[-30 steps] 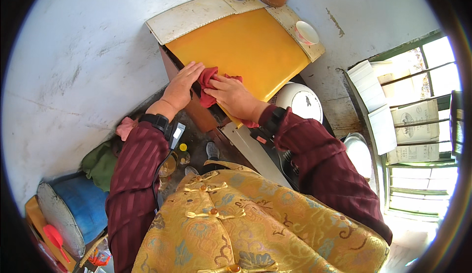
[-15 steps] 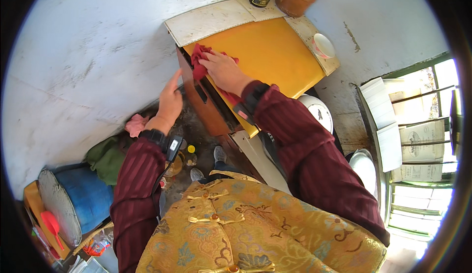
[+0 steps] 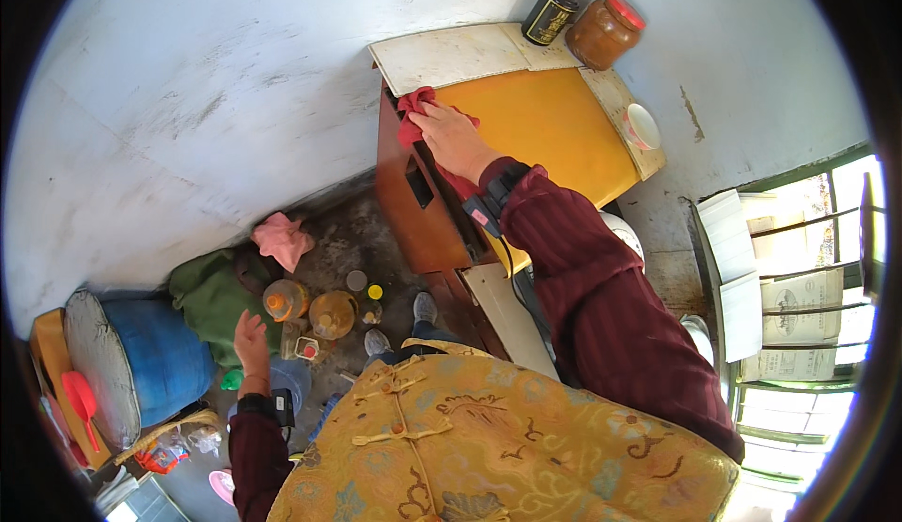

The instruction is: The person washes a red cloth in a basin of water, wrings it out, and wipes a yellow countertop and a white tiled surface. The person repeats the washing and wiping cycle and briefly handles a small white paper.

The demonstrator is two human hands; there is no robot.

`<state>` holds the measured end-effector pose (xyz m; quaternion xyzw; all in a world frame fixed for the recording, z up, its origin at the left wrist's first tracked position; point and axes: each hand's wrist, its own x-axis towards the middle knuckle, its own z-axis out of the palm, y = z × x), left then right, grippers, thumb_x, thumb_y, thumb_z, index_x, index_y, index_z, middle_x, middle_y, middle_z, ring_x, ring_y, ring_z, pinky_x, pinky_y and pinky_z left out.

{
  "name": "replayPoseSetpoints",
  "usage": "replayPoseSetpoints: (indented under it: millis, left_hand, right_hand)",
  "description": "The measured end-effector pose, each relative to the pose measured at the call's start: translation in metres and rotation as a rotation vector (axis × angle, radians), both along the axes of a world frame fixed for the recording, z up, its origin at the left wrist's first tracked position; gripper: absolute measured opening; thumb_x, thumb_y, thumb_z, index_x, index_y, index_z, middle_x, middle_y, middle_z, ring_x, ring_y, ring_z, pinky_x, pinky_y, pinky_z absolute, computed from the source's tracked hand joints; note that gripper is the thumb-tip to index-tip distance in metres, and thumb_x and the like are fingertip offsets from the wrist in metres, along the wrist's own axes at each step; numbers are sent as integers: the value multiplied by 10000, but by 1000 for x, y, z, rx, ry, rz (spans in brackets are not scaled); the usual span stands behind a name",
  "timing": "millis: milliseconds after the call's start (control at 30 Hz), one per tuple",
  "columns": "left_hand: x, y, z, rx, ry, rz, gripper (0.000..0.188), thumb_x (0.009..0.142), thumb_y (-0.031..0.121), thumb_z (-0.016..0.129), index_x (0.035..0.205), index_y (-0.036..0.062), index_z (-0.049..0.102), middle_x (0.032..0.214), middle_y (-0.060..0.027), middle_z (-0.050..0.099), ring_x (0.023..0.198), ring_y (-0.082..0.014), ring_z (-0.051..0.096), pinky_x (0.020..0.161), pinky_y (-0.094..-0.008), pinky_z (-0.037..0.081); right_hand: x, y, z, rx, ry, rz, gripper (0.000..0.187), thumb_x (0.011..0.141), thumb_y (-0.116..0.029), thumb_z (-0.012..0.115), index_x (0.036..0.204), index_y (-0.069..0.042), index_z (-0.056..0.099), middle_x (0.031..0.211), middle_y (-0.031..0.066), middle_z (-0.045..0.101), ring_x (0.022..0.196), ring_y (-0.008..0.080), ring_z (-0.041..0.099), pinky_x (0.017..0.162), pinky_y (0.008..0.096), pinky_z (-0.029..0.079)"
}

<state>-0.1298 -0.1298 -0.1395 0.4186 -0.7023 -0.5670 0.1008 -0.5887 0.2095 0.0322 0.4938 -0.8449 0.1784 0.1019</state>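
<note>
My right hand point(image 3: 456, 141) presses a crumpled red cloth point(image 3: 414, 124) against the far left corner of a yellow-topped wooden cabinet point(image 3: 536, 123), its fingers bent over the fabric. Part of the cloth trails beneath the palm along the cabinet's edge. My left hand point(image 3: 251, 348) hangs low at the left, holding nothing, with its fingers loosely apart. It is nearest to a green fabric bundle point(image 3: 209, 301) and several bottles, among them a large jug of amber liquid point(image 3: 334, 314) on the floor.
White boards edge the cabinet top, bearing a black bottle with gold cap point(image 3: 551, 13), a red-lidded brown jar point(image 3: 605, 31) and a white bowl point(image 3: 642, 126). A blue barrel point(image 3: 160, 358) stands left. A pink cloth point(image 3: 283, 241) lies by the wall. A barred window point(image 3: 808, 268) is at right.
My left hand has dropped from beside the cabinet down to the lower left. The right hand stays on the red cloth at the cabinet's left edge. The view has shifted, revealing more floor.
</note>
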Motion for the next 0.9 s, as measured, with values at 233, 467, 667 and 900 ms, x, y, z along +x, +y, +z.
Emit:
replayPoseSetpoints:
  millis: [233,467,667,900]
  left_hand:
    - [80,-1,-41,0,50,42,573,860,-103,495,1420,17,473,1200,-167,652,972,-203,659,812,-306,543]
    - [118,-27,-25,116,-192,167,514,910,-23,518,1413,80,492,1189,-97,667,872,-140,647,660,-231,473]
    - [108,-39,-53,126,-195,-2,522,906,182,638,1404,96,505,1090,-14,671,853,-130,635,622,-260,478]
    - [159,-11,-69,314,-387,28,439,889,70,592,1328,65,580,1009,-51,676,769,-125,617,596,-283,489]
  right_hand:
    - [52,57,15,87,-32,38,406,947,-102,508,1344,-21,527,1359,247,507,1264,426,471,1057,492,397]
    - [-3,2,-18,-97,50,-100,339,941,-154,518,1247,-39,609,1275,226,601,1186,411,555,1016,476,445]
    - [34,52,-14,42,-18,-52,417,946,-151,519,1351,-54,546,1367,227,531,1271,422,478,1090,467,382]
    - [156,149,19,185,-132,-104,482,908,-69,561,1387,-59,513,1402,222,488,1308,451,434,1119,493,346]
